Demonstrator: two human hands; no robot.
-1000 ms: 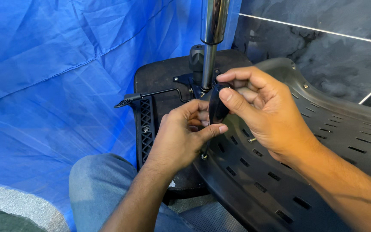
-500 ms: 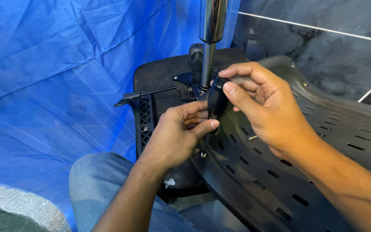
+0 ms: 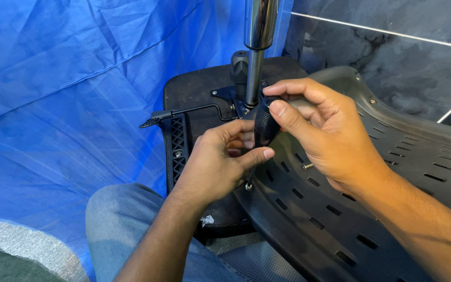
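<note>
Between both hands [image 3: 267, 156], a black screwdriver [image 3: 263, 125], upright on the chair back [image 3: 371, 172].

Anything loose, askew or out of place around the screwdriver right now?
One loose screw lies on the slotted chair back, just under the right hand, seated in no hole. The screwdriver itself leans slightly. Nothing looks damaged.

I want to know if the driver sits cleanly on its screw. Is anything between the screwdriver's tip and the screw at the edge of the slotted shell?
Nothing visible. The screwdriver, held by the right hand and steadied by the left hand, runs straight down to the screw on the slotted shell. A loose screw lies apart.
</note>
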